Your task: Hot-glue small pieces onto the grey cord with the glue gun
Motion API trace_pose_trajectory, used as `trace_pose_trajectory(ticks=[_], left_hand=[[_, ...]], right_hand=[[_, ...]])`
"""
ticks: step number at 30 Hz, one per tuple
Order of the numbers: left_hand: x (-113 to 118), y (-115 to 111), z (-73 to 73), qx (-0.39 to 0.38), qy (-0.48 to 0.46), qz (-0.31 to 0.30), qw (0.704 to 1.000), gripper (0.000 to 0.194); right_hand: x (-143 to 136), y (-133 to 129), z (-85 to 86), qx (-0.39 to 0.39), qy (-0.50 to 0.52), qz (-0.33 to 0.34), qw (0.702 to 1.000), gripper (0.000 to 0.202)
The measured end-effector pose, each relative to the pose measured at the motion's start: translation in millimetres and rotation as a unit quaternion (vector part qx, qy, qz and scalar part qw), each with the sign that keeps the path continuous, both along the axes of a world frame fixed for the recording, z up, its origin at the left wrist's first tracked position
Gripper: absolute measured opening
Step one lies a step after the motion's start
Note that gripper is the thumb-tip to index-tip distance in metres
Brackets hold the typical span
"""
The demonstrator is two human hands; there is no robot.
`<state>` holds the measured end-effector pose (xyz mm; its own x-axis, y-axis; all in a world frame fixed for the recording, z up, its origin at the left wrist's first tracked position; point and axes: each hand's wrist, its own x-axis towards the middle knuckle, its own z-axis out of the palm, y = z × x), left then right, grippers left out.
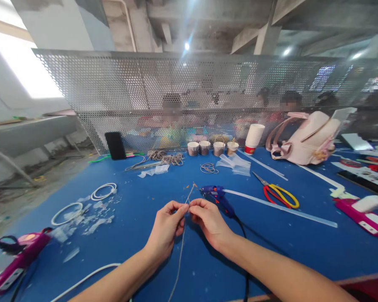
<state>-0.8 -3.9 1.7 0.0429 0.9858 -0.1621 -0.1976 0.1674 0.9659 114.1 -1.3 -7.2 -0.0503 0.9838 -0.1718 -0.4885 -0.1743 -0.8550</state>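
A thin grey cord [182, 247] runs from the near edge of the blue table up through my fingers. My left hand [168, 224] pinches it between thumb and forefinger. Close against it, my right hand [208, 220] is also closed in a pinch on the cord, their fingertips almost touching. Beyond my hands the cord's upper end sticks up, with a small brownish tip. Just right of that end lies a blue glue gun [219, 197], a long clear glue stick [280, 206] reaching from its back.
Red-and-yellow scissors [279, 193] lie to the right, near a purple power strip [365, 218]. At the back stand several paper cups [219, 148], cord bundles [168, 158], a phone [115, 145] and a pink backpack [308, 138]. Plastic scraps [97, 224] and white rings [67, 214] lie left. A perforated metal screen [119, 92] borders the table.
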Motion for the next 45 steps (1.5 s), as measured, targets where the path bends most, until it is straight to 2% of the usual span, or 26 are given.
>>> trace_pose_trajectory(ticks=[7, 17, 24, 30, 38, 42, 45], left_hand=[[0, -2, 0.4, 0.015, 0.053, -0.006, 0.998, 0.030], [1, -7, 12.7, 0.057, 0.091, -0.003, 0.994, 0.032], [-2, -3, 10.3, 0.049, 0.077, -0.024, 0.996, 0.034], [-4, -1, 9.7, 0.042, 0.025, -0.046, 0.998, 0.032], [-5, -4, 16.2, -0.014, -0.038, -0.066, 0.997, 0.028], [-6, -6, 20.1, -0.012, -0.045, -0.072, 0.996, 0.026], [-8, -7, 25.1, -0.014, -0.040, -0.104, 0.994, 0.027]], right_hand=[[1, 0, 1.7, -0.021, 0.018, 0.016, 0.999, 0.007], [1, -2, 2.6, -0.028, 0.040, 0.011, 0.999, 0.009], [2, -5, 2.7, -0.030, 0.076, 0.028, 0.996, 0.018], [4, -3, 2.0, -0.050, 0.085, 0.043, 0.994, 0.021], [7, 0, 2.4, -0.033, 0.068, 0.064, 0.995, 0.016], [8, 2, 3.1, -0.022, 0.060, 0.093, 0.994, 0.017], [10, 5, 6.9, -0.008, 0.045, 0.132, 0.990, 0.018]])
